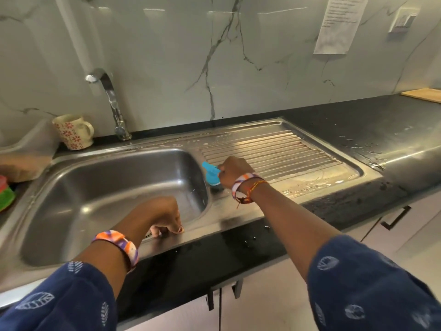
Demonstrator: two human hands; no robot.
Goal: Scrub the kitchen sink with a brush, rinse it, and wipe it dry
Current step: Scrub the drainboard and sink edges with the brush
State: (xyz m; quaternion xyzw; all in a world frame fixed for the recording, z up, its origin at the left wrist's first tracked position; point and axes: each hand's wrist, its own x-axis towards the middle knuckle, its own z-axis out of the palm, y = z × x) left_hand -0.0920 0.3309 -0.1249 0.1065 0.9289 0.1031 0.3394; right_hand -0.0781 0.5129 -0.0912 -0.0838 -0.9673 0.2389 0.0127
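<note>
We look down on a white marble wall (pixel 167 56) with grey veins filling the upper half of the frame. Below it a black worktop (pixel 346 120) runs across, wet in patches at the right. Set into it is the steel sink (pixel 100 187), its bowl at centre left and its ribbed draining board (pixel 274 149) to the right, where soapy water pools along the near edge.

Our right hand (pixel 235 169) sits at the middle of the frame, fingers curled round the blue brush (pixel 211 174), whose head touches the steel just where the bowl's right rim meets the draining board. Our left hand (pixel 164 218) rests on the sink's near rim at lower centre, fingers bent under and holding nothing. Both wrists carry orange, purple and white bands, and dark blue patterned sleeves fill the lower corners.

A curved chrome tap (pixel 112 101) rises behind the bowl at upper left. Beside it on the worktop stands a cream mug (pixel 74 131) with red flower prints. At the left edge lie a green and red item (pixel 6 195), which we cannot identify, and a pale plastic bag (pixel 26 154). A printed sheet of paper (pixel 338 22) hangs at upper right, its writing too blurred to read, with a wall switch (pixel 403 20) beside it. A wooden board (pixel 424 94) shows at the far right edge.
</note>
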